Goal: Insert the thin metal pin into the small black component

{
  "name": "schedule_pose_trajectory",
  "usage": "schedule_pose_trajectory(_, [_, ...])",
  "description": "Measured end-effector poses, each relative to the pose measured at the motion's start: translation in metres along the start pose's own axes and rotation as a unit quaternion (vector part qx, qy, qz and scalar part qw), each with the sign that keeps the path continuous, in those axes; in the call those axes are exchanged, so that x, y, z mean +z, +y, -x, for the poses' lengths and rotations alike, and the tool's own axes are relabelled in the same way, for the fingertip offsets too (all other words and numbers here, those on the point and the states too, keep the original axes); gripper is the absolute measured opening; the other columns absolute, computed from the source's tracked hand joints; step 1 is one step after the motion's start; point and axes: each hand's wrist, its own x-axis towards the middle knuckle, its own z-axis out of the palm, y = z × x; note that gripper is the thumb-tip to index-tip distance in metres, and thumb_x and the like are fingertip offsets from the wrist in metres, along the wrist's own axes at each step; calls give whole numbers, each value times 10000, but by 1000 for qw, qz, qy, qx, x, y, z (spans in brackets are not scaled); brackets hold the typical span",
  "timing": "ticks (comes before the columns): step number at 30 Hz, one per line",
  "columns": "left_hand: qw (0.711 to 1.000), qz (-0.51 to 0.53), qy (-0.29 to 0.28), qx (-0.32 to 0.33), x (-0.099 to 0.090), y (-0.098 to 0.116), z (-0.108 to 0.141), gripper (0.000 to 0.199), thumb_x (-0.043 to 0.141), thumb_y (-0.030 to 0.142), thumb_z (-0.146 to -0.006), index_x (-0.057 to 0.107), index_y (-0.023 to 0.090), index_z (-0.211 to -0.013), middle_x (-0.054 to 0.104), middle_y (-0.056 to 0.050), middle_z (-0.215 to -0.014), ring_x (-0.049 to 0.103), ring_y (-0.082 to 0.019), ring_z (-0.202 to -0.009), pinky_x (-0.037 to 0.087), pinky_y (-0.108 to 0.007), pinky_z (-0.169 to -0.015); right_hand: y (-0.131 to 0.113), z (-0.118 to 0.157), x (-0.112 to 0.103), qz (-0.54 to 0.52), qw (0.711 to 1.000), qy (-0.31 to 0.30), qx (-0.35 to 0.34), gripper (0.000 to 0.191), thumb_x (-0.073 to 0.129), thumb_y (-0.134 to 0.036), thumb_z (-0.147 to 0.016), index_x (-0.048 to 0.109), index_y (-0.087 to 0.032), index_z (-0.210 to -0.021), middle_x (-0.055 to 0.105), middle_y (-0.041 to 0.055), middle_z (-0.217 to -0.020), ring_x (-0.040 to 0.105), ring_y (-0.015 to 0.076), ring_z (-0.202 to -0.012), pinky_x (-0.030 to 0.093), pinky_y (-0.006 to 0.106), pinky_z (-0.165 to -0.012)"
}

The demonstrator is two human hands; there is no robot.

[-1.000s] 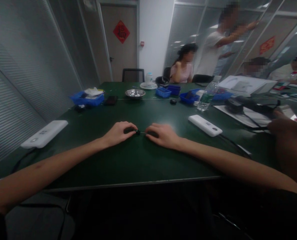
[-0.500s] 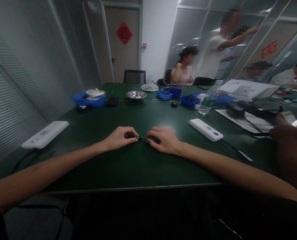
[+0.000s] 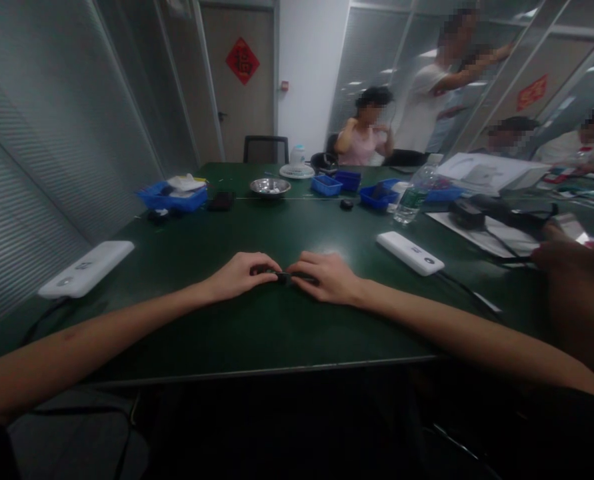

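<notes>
Both of my hands meet over the middle of the dark green table point(image 3: 257, 333), fingertips nearly touching. My left hand point(image 3: 239, 275) is closed in a pinch on a small dark piece point(image 3: 282, 277), too small to name. From the other side, my right hand point(image 3: 327, 277) has its thumb and fingers pinched near the same piece; what they hold is mostly hidden by the fingers. A thin shiny bit shows between the two hands.
White devices with cables lie left point(image 3: 87, 269) and right point(image 3: 411, 253). Farther back are a metal bowl point(image 3: 270, 189), blue trays point(image 3: 174, 197), a plastic bottle point(image 3: 417, 190) and a white fan point(image 3: 297, 171). Another person's arm point(image 3: 579, 287) reaches in at the right edge.
My hands have come closer together, and the thin metallic length between them shows less. The green bit at my left fingertips no longer shows. The seated person has raised both hands.
</notes>
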Motion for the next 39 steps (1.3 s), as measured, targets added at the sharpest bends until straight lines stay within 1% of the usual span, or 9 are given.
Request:
schedule_pose_trajectory(5, [999, -18, -5, 41, 0, 0, 0, 228, 646, 351, -998, 734, 243, -1179, 680, -75, -1156, 632, -228, -1064, 498, -358, -926, 1, 0, 2, 1, 1000, -13, -22, 326, 475, -388, -1075, 656, -223, -1290, 663, 80, -1098, 618, 170, -849, 433, 276, -658])
schedule_pose_trajectory(9, [999, -29, 19, 35, 1, -2, -1, 355, 690, 386, -962, 683, 273, -1298, 625, -94, -1293, 594, -262, -1179, 501, -384, -964, 0, -1, 5, -13, 999, 16, 46, 302, 498, -351, -1070, 649, -209, -1289, 670, 89, -1110, 630, 176, -855, 462, 290, -699])
schedule_pose_trajectory(12, [999, -31, 29, 14, 2, -4, -2, 476, 748, 424, -910, 644, 275, -1350, 622, -91, -1288, 606, -264, -1138, 510, -383, -942, 0, -3, 5, -32, 993, 35, 108, 257, 543, -327, -1045, 679, -204, -1226, 689, 79, -1090, 636, 173, -841, 474, 295, -723])
schedule_pose_trajectory(18, [1000, -4, -10, -14, 0, -5, 0, 352, 676, 353, -973, 651, 214, -1296, 648, -44, -993, 614, -188, -847, 495, -305, -750, 4, -3, 4, -73, 984, 45, 153, 206, 600, -310, -999, 728, -199, -1117, 713, 62, -1018, 645, 174, -827, 486, 298, -743])
schedule_pose_trajectory(25, [997, -4, -68, 45, -12, -4, 9, 232, 598, 305, -1024, 694, 222, -1219, 666, -82, -1138, 635, -205, -1008, 500, -323, -869, 7, -3, 1, -102, 979, 44, 170, 203, 608, -297, -993, 737, -189, -1108, 723, 66, -1017, 651, 183, -849, 494, 311, -757])
schedule_pose_trajectory(28, [996, -8, -79, 51, -26, -25, 9, 231, 575, 299, -1030, 689, 225, -1217, 669, -80, -1166, 640, -210, -1073, 496, -336, -931, 5, -3, -3, -115, 978, 43, 171, 202, 602, -284, -997, 736, -181, -1108, 727, 71, -1033, 654, 184, -861, 499, 311, -759])
schedule_pose_trajectory(30, [998, -29, -51, 28, -44, -53, 9, 241, 564, 310, -1026, 686, 223, -1215, 671, -78, -1179, 637, -218, -1102, 490, -355, -966, 4, -2, -4, -120, 977, 42, 169, 201, 598, -279, -999, 733, -181, -1111, 727, 69, -1036, 653, 182, -857, 499, 309, -754])
schedule_pose_trajectory(35, [984, -123, 69, -113, -104, -139, 26, 344, 631, 429, -940, 695, 196, -1185, 690, -86, -1112, 647, -254, -1020, 501, -389, -913, 8, -1, 0, -114, 980, 39, 158, 208, 601, -293, -1002, 730, -184, -1123, 725, 64, -1031, 647, 179, -850, 492, 310, -755])
schedule_pose_trajectory(39, [959, -150, 133, -202, -138, -177, 44, 463, 667, 518, -853, 720, 176, -1160, 700, -89, -1036, 655, -256, -951, 501, -379, -879, 7, -2, 0, -107, 981, 29, 156, 214, 595, -308, -1006, 732, -192, -1123, 722, 60, -1032, 648, 182, -855, 484, 309, -747])
